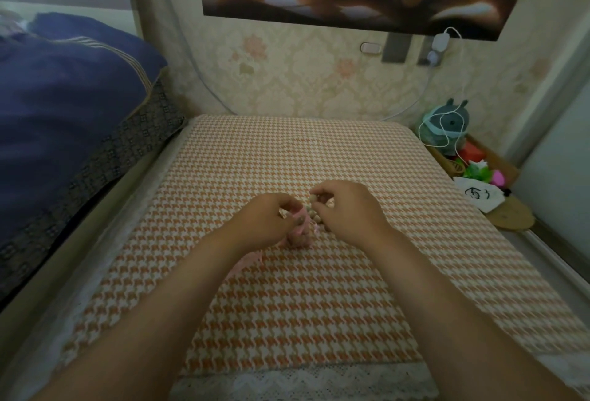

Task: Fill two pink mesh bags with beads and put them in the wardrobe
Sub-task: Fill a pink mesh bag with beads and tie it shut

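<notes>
Beads (pixel 314 206) on a strand hang from the right hand (pixel 348 213), whose thumb and forefinger pinch the upper end. The strand runs close to vertical, down toward the pink mesh bag (pixel 300 236). That bag stands on the checked surface (pixel 287 320), between the two hands and just below and left of the right fingertips. The left hand (pixel 268 220) grips the bag near its top with curled fingers, so it is the nearer hand and serves as the holder. Whether the mouth is held wide cannot be told, as the fingers cover it. Some beads appear to be inside the bag already. Judged step: feeding the strand in. The next move calls for lowering the right hand along the strand's axis, over the mouth. A second pink bag (pixel 247 261) lies flat beside the left wrist, apparently unfilled.
</notes>
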